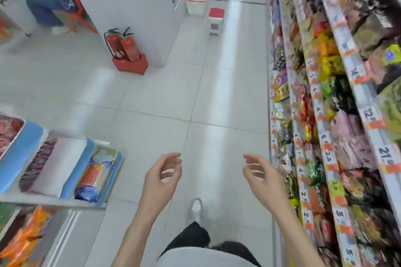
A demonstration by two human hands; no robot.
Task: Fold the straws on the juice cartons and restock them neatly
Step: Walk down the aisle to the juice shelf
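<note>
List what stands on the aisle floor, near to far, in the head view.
Near to far: white shoe → red fire extinguishers in their stand → red-topped white box → white basket with a red rim.

Fire extinguishers (124,46), perhaps snack shelves (321,114)

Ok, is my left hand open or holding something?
Open: the left hand hovers over the aisle floor, fingers loosely curled, nothing in it.
</note>
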